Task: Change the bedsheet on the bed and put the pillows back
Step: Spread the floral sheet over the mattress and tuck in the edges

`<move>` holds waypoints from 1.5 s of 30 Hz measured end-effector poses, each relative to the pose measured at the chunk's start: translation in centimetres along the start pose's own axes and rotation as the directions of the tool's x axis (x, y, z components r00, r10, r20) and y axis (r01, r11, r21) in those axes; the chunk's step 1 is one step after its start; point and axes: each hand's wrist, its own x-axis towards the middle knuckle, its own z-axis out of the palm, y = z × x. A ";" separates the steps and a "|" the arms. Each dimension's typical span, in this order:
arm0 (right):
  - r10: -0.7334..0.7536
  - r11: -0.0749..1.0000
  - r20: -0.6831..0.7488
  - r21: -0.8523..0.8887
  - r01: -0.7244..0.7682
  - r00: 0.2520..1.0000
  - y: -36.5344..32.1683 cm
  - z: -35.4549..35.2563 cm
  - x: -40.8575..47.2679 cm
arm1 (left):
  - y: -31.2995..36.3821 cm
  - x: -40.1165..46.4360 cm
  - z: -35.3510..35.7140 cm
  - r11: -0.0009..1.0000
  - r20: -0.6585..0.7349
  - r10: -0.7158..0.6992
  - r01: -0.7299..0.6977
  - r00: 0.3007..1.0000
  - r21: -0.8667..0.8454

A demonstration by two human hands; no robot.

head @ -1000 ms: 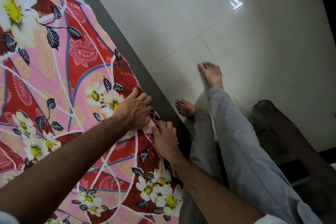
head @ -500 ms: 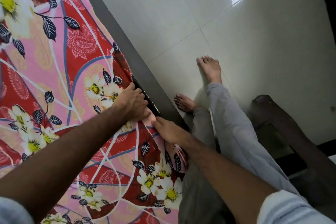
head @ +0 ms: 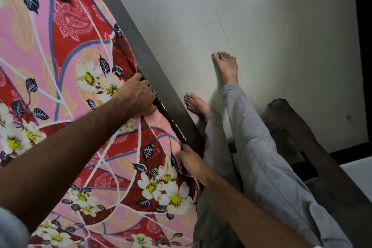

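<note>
Tucking is the step judged to be in hand: the floral bedsheet [head: 60, 78] is spread over the bed and its edge is being worked down into the dark gap beside the grey bed frame [head: 141, 46]. The left hand [head: 138, 96] is seen at that edge with its fingers curled over bunched cloth, gripping it right against the gap. The right hand [head: 191, 159] is set further along the same edge, nearer the body, with its fingers pushed down into the fold; whether cloth is pinched there or only pressed cannot be told, since the fingertips are hidden. For a neat result, the sheet is best drawn taut before it is pushed under, and the slack between the two hands should be fed in evenly so that no ridge is left along the side. No pillows are shown in this view. Close beside the frame, the person's bare feet [head: 225, 66] are planted on the pale tiled floor [head: 261, 36], and a dark wooden piece of furniture [head: 302, 137] stands just behind the legs, so room to step along the bed is judged narrow.
</note>
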 end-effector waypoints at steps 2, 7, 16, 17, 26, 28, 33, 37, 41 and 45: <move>-0.008 0.986 0.047 0.168 0.000 0.999 0.3 0.7 0.4 | -0.1 -0.2 0.3 1.000 -0.001 0.006 -0.006 1.000 -0.011; -0.053 0.831 -0.007 -0.555 0.040 0.999 -1.2 0.1 2.0 | 0.3 -0.6 -0.1 1.000 -0.024 -0.009 0.009 1.000 0.006; -0.509 0.647 -0.204 -0.732 0.215 0.836 -15.9 -8.7 3.4 | -1.3 -1.4 -2.2 0.979 0.023 0.071 -0.066 0.997 -0.194; -0.525 0.722 -0.263 -0.641 0.260 0.810 -17.2 -9.7 3.4 | -2.4 -1.8 -2.7 0.956 -0.007 0.088 -0.086 0.996 -0.282; -0.553 0.814 -0.119 -0.289 0.504 0.824 -27.6 -7.2 0.1 | -23.2 -8.8 -8.1 0.963 -0.260 -0.254 0.268 0.932 0.020; -0.585 0.789 -0.036 -0.256 0.558 0.810 -30.3 -4.7 -0.3 | -27.5 -9.9 -7.8 0.942 -0.202 -0.298 0.322 0.933 0.094; -0.594 0.797 0.045 -0.102 0.595 0.803 -37.6 0.1 -0.2 | -33.8 -10.4 -6.6 0.947 -0.133 -0.285 0.301 0.949 0.114; -0.698 0.697 0.015 -0.214 0.684 0.716 -42.5 3.9 0.8 | -36.9 -8.5 -5.3 0.974 -0.205 -0.158 0.186 0.966 0.127; -0.621 0.756 -0.071 -0.319 0.572 0.781 -43.9 4.9 3.6 | -38.1 -5.9 -5.7 0.989 -0.224 -0.074 0.100 0.972 0.108; -0.532 0.833 -0.092 -0.237 0.501 0.842 -44.2 4.7 3.4 | -39.4 -4.6 -6.7 0.996 -0.237 -0.011 0.031 0.971 0.080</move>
